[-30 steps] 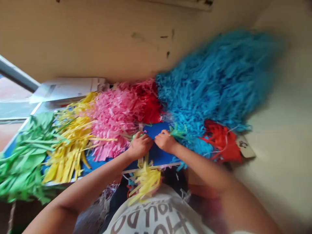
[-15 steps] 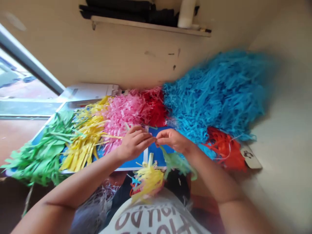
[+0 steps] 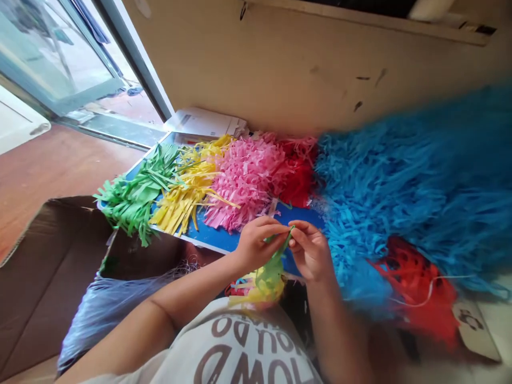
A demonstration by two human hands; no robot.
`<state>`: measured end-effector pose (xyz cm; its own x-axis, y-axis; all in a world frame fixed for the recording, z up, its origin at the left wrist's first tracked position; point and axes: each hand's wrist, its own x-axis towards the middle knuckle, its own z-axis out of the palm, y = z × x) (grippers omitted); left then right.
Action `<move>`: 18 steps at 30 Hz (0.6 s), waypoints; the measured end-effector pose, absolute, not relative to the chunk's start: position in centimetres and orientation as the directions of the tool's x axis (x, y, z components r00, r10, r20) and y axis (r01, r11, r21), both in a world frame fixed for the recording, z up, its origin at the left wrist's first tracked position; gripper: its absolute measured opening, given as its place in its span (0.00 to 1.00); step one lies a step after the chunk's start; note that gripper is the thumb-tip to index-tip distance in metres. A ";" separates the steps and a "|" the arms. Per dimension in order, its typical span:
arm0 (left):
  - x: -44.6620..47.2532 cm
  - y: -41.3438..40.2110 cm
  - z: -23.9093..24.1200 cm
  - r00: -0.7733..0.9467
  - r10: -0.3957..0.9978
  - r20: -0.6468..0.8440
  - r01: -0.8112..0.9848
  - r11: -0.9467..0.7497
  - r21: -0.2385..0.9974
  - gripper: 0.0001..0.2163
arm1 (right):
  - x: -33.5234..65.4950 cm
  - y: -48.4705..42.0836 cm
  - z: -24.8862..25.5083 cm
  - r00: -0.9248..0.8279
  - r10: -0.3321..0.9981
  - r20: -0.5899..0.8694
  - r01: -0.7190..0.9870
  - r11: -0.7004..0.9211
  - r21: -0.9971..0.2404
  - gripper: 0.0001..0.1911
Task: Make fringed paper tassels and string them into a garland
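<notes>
My left hand and my right hand meet above a blue board, both pinching the top of a strip of green fringed paper that hangs down between them. Below the strip, against my chest, sits a bundle of yellow, green and pink fringe. On the board lie piles of fringed paper: green, yellow, pink and red.
A big heap of blue fringe fills the right side, with an orange-red pile and a white tag in front. An open cardboard box stands at the left. White papers lie by the wall. A glass door is at the far left.
My hands have lifted off the board and come closer to me, and the green strip now hangs from both. The view has swung left, showing the box and door.
</notes>
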<state>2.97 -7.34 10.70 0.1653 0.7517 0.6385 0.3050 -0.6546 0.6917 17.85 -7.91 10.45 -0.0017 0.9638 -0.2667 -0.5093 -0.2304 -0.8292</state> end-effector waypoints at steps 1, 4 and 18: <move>2.9 -7.3 10.7 0.180 0.751 0.635 0.302 -0.657 0.691 0.05 | 17.8 -7.9 10.3 0.015 0.963 -0.268 -0.510 -0.224 -0.831 0.19; 2.8 -7.5 10.3 0.238 0.752 0.615 0.279 -0.660 0.698 0.07 | 17.4 -7.9 9.9 0.079 0.961 -0.264 -0.529 -0.184 -0.829 0.18; 2.1 -5.2 8.9 0.271 0.961 -0.057 -0.205 0.115 0.972 0.16 | 28.0 -0.2 3.1 0.237 0.955 0.181 0.803 -0.087 -0.589 0.18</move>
<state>2.06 -5.16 8.85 0.2710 0.9609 -0.0566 -0.2054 0.1151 0.9719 28.03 -0.23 3.05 0.2365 0.9546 0.1809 0.8033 -0.0874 -0.5892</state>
